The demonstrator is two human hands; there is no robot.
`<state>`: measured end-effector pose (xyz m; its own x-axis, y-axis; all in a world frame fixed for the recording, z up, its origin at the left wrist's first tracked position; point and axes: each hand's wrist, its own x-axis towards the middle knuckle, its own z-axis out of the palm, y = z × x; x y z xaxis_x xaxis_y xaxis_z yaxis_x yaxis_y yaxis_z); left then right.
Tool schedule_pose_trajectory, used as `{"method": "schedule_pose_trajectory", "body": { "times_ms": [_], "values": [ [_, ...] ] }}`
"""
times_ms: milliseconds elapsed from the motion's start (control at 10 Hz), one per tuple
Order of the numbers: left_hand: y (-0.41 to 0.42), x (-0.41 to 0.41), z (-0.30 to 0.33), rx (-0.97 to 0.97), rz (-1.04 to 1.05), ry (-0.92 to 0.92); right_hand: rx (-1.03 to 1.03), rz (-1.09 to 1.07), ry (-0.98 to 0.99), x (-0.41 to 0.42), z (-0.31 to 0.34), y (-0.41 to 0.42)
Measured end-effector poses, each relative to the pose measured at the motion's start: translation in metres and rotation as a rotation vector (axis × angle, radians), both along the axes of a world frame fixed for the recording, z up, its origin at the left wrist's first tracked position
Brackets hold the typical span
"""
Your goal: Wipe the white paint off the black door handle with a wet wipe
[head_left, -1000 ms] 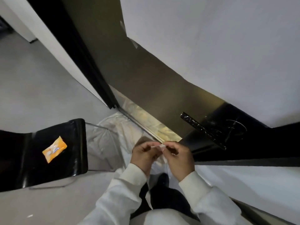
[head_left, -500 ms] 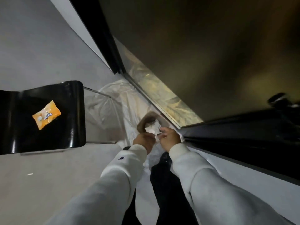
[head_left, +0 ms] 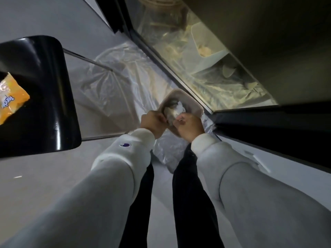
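now both hands (head_left: 172, 122) pinching wet wipe (head_left: 176, 110)

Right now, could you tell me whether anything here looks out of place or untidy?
Mostly the crumpled plastic sheet bunched on the floor beside the chair. Both hands, left hand and right hand, hold a wadded wipe over a small bin.

- An orange packet (head_left: 10, 99) on the black chair (head_left: 44, 90) at the left bears blue lettering, upside down and too blurred to read with certainty.
- The left sleeve (head_left: 125, 151) carries a small purple logo, no legible letters.
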<state>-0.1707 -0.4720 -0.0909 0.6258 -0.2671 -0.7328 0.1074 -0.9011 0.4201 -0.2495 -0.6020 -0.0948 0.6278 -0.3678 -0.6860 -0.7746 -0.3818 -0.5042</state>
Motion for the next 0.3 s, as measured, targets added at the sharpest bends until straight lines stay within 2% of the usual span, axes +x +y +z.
{"method": "schedule_pose_trajectory", "body": {
  "times_ms": [100, 300],
  "values": [
    [0.003, 0.012, -0.018, -0.007, -0.011, -0.031, -0.029, -0.003, -0.008, 0.01, -0.027, 0.002],
    [0.004, 0.036, -0.011, -0.042, -0.009, -0.033, -0.023, -0.076, -0.06, 0.032, -0.006, 0.004]
  ]
}}
